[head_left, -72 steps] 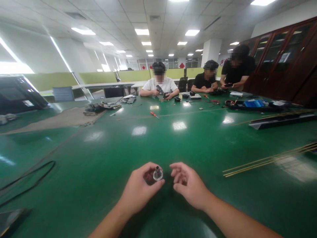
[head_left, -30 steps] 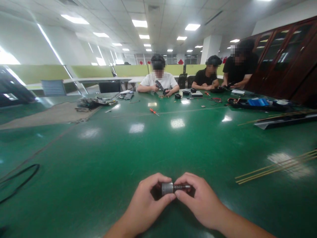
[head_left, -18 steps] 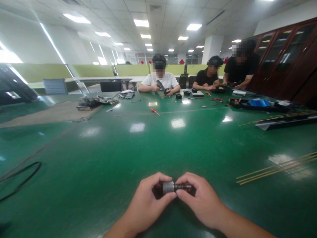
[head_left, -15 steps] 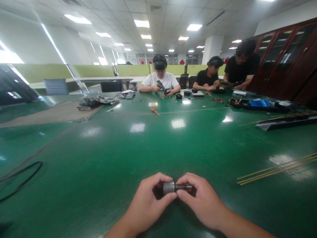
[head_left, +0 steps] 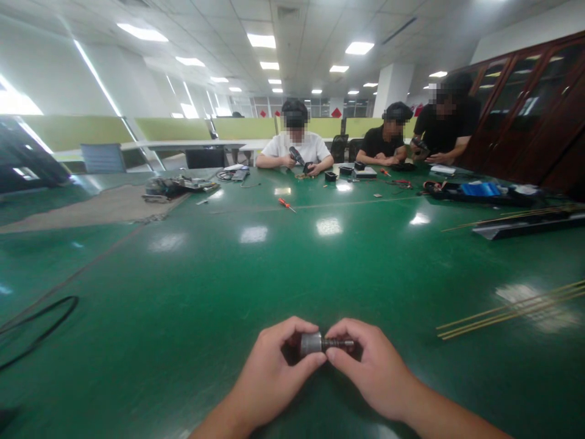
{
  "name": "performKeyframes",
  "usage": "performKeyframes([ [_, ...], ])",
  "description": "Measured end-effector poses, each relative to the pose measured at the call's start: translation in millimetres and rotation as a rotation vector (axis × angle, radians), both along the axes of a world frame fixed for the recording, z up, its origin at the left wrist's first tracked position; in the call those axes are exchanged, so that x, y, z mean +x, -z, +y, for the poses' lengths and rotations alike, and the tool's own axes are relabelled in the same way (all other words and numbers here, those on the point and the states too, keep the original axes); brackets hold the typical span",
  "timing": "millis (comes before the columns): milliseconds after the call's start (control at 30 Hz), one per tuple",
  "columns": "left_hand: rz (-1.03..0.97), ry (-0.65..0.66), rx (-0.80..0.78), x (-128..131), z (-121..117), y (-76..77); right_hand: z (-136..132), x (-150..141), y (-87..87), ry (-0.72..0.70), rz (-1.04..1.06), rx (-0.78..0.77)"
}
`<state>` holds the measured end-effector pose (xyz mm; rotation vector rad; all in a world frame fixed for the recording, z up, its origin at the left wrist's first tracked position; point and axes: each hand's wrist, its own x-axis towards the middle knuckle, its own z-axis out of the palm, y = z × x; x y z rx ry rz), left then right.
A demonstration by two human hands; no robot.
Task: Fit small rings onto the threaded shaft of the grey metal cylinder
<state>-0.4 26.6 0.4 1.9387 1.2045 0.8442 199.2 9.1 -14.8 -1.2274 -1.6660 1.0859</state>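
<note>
Low in the middle of the view I hold what looks like a hole saw [head_left: 312, 344], a grey metal cup with a thinner, dark, ridged shaft [head_left: 338, 344] pointing right. Around the cup curl the thumb and fingers of my left hand [head_left: 274, 369]. The shaft is pinched between the thumb and fingers of my right hand [head_left: 378, 369]. Both hands are closed, with their fingertips nearly meeting where cup and shaft join. The piece lies level, just above the green table [head_left: 219, 274]. My fingers hide its far side.
A red screwdriver [head_left: 286, 205] lies farther out. Thin brass-coloured rods [head_left: 512, 312] lie at right, a black cable loop [head_left: 55, 326] at left. Beyond are a heap of parts [head_left: 171, 188], a black tray [head_left: 484, 194] and three people, one holding a power drill [head_left: 297, 156].
My hands and the hole saw stay almost where they were. The standing person at the far right has raised a dark tool.
</note>
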Motion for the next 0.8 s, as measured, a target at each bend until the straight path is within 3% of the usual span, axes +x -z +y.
performKeyframes([
  [800, 0.009, 0.002, 0.008, -0.4, 0.0, -1.1, -1.2, -0.1, -1.5, 0.015, -0.014, -0.027],
])
